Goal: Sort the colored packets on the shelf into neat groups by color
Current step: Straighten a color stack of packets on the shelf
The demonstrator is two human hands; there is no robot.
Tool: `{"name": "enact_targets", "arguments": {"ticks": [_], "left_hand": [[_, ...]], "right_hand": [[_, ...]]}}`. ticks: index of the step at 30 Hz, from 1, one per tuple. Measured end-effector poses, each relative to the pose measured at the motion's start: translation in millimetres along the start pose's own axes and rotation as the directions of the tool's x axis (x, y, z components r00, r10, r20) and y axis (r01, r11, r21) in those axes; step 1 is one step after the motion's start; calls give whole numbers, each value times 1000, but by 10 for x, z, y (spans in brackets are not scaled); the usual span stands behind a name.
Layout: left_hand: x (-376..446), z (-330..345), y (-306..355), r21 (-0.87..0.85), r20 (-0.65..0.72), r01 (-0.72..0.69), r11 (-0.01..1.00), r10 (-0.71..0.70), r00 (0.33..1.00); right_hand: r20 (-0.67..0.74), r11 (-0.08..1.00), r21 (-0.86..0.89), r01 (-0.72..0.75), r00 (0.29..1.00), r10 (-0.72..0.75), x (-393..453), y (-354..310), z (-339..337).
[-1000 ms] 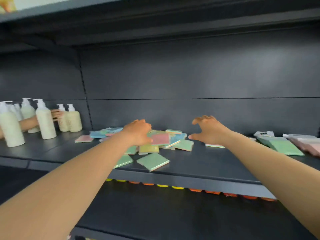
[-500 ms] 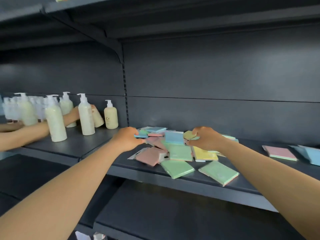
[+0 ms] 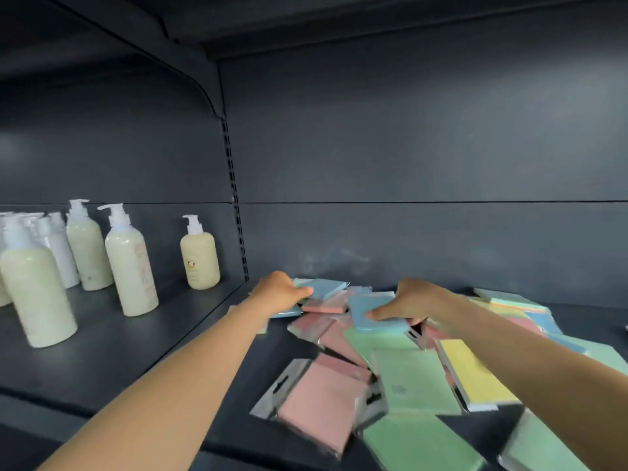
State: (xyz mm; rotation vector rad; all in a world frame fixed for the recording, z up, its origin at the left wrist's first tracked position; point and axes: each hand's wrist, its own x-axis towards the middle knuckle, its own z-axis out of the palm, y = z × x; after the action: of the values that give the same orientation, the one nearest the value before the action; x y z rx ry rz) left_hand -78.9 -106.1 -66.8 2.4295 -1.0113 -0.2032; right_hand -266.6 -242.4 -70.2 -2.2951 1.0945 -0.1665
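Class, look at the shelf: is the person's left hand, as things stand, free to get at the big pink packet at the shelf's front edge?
Probably not at once: the left hand already grips a blue packet. Nothing covers the pink packet, though.

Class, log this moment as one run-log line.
stage: sorting begun | left hand: holds blue packet | right hand: holds second blue packet | pile: colours mixed
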Motion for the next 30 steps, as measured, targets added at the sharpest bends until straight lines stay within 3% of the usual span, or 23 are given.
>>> {"name": "enact_targets", "arguments": {"ticks": [3,9,15,18,24,30], "left_hand": [[272,138,35,-43,66,54,998,-51,996],[571,271,70,10,109,84,996,-85,990],[765,213,0,22,257,93,995,-96,962],[793,159,-77,-53,299,95,994,-75,951],[746,119,-90,-79,278,89,993,-64,958],[613,174,-36,-402,262,218,889,-116,958]], "right_hand": [[74,998,-29,-49,996,51,191,-9,-63],[130,991,112,-78,989,63,402,44,-98],[117,950,312,-30,993,-7,481,134,-122],[77,895,446,-5,996,-33,475,189,-125],[-48,765,640,76,997,-59,367,233,-185],[-114,700,705,110,993,-40,296,312,-190]]}}
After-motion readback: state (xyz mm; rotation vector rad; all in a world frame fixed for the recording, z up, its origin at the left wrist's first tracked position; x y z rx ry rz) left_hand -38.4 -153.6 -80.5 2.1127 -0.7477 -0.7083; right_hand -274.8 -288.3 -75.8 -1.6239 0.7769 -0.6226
